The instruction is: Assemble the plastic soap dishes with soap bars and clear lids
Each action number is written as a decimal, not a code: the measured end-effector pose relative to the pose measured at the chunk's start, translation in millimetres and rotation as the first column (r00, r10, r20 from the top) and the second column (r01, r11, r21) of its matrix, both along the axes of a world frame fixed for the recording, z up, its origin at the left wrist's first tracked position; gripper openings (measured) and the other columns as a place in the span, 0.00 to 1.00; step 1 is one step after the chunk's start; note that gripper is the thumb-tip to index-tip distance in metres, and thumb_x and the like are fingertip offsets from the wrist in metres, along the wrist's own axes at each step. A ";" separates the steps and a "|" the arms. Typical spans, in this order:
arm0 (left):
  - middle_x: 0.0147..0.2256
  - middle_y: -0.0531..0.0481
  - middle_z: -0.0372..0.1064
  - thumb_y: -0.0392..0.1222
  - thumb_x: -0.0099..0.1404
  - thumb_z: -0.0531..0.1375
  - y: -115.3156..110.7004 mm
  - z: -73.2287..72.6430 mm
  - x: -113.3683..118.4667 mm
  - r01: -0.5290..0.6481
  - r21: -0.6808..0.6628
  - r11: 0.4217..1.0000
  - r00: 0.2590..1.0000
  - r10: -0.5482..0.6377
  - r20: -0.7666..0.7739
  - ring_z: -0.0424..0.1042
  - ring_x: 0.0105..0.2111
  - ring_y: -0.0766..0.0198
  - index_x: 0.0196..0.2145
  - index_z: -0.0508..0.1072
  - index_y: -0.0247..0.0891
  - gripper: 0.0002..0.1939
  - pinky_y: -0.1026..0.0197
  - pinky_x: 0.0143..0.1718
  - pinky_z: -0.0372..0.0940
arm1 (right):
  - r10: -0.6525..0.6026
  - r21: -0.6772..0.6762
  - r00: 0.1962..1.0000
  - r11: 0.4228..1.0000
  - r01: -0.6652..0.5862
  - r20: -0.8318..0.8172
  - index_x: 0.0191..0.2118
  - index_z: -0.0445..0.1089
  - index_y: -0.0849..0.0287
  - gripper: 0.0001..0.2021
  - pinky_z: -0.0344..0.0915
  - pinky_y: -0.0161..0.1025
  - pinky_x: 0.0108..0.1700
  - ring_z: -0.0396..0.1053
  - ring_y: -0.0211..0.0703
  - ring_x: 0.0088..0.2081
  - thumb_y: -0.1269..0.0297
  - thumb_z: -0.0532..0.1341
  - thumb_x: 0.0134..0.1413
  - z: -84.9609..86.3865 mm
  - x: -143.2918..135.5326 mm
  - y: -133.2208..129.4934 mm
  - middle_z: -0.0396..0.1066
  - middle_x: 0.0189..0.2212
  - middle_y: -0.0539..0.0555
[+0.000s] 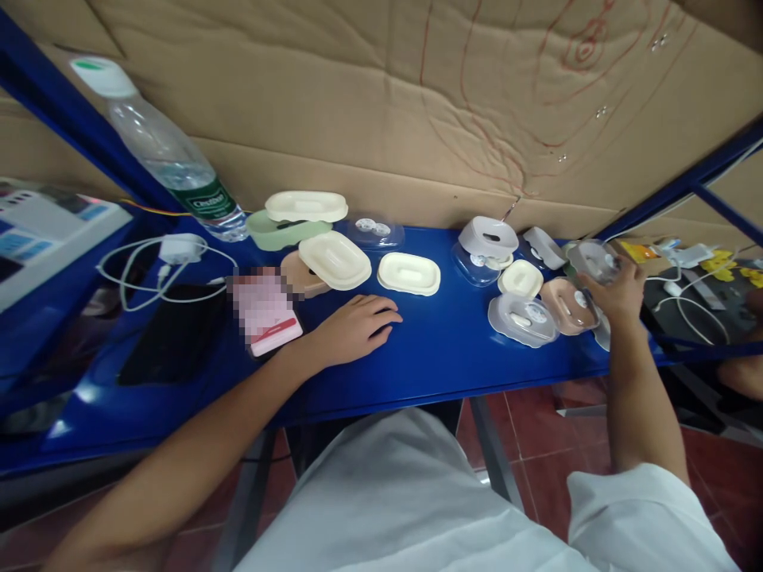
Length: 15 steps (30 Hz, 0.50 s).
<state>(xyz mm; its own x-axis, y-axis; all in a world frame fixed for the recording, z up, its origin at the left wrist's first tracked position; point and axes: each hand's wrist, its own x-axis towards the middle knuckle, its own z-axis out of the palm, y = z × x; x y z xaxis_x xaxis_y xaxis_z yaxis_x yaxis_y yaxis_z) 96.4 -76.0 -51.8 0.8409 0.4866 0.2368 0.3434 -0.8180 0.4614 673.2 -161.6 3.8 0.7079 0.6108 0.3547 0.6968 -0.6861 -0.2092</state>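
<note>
My left hand [361, 326] lies open on the blue tabletop [417, 357], fingers stretched out to the right and holding nothing. Just beyond it sits a cream oval plastic piece [409, 273] with a raised rim. Another cream piece [335, 260] leans on a peach plastic box [307, 274]. At the right end, my right hand [617, 290] grips a small grey plastic box with a clear cover [594, 260]; its fingers partly hide the box. Close to that hand are a peach box with a clear cover [569, 305] and a pale one [523, 319].
A water bottle [179, 167] stands back left, near a white charger cable [179, 250] and a pink phone-like item [271, 314]. A green box [286, 230] bears a cream piece. More grey pieces [489, 237] lie back right. Cardboard [358, 95] walls the back.
</note>
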 end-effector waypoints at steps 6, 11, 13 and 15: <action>0.57 0.43 0.77 0.41 0.78 0.53 1.1 -1.9 -0.3 0.002 -0.009 1.000 1.000 -0.002 0.014 0.76 0.55 0.51 0.54 0.81 0.43 0.18 0.45 0.60 0.68 | 0.022 0.074 0.994 0.997 -0.030 0.111 0.72 0.63 0.59 0.50 0.64 0.55 0.61 0.66 0.64 0.66 0.55 0.81 0.46 0.3 -5.5 -38.5 0.64 0.66 0.77; 0.56 0.42 0.77 0.41 0.78 0.53 0.2 -3.2 0.5 0.018 0.032 0.999 1.000 -0.018 0.002 0.76 0.55 0.50 0.54 0.81 0.42 0.18 0.45 0.59 0.68 | 0.041 0.126 0.996 0.991 -0.051 0.076 0.70 0.64 0.61 0.47 0.64 0.57 0.62 0.64 0.67 0.68 0.46 0.78 0.49 -19.3 -15.5 -77.2 0.64 0.65 0.79; 0.56 0.42 0.77 0.41 0.78 0.53 0.4 -2.5 0.7 0.020 0.020 1.000 1.000 -0.020 0.006 0.76 0.55 0.50 0.54 0.81 0.43 0.18 0.45 0.59 0.68 | 0.077 0.130 0.995 0.988 -0.086 0.067 0.69 0.63 0.61 0.47 0.64 0.57 0.62 0.62 0.67 0.69 0.39 0.74 0.52 -22.4 -20.7 -82.9 0.63 0.65 0.80; 0.56 0.43 0.77 0.42 0.77 0.53 1.3 -1.4 0.6 0.018 0.002 1.000 1.000 -0.018 0.010 0.76 0.55 0.51 0.54 0.81 0.43 0.18 0.45 0.60 0.68 | 0.069 0.118 0.997 0.990 -0.073 0.043 0.71 0.60 0.61 0.50 0.64 0.60 0.61 0.61 0.68 0.70 0.35 0.72 0.52 -21.5 -24.2 -84.7 0.62 0.67 0.81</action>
